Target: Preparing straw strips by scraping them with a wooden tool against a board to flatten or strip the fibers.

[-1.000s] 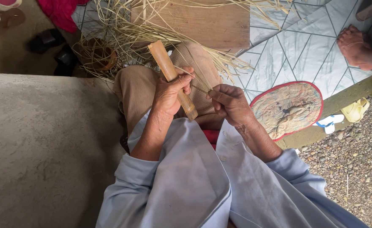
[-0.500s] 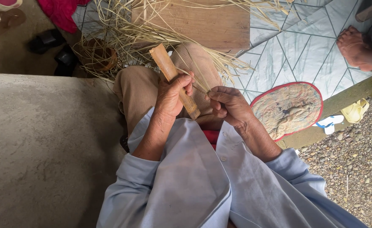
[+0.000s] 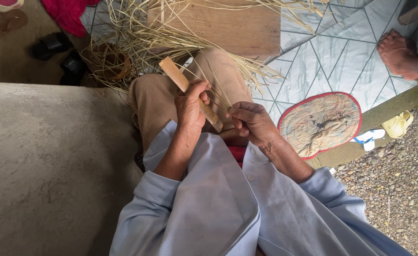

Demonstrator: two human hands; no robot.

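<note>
1. gripped in the left hand (image 3: 190,106), fingers wrapped tight around its middle, is a flat wooden stick (image 3: 180,81) that slants from upper left down to lower right across the lap; its lower end shows just below the hand
2. left of the hand lies a bare grey concrete slab (image 3: 47,161), and above it sit dark sandals (image 3: 52,45) and a small round woven basket (image 3: 109,61) among loose straw
3. the stick lies over tan trousers (image 3: 156,102) on the raised knees
4. right hand (image 3: 254,124) sits just beside the stick's lower end, fingertips pinched shut on a thin pale strip (image 3: 218,92) that runs up toward the straw; whether the strip touches the stick cannot be told
5. beyond the knees a heap of dry straw (image 3: 171,40) spreads over a wooden board (image 3: 237,26)
6. pale blue sleeves (image 3: 209,204) cover both forearms
7. further right, on a patterned blue-grey mat (image 3: 332,57), lies an oval cushion with a red rim (image 3: 320,123)
8. at the far right edge another person's bare foot (image 3: 398,52) rests on the mat, with gravel (image 3: 398,185) below
</note>
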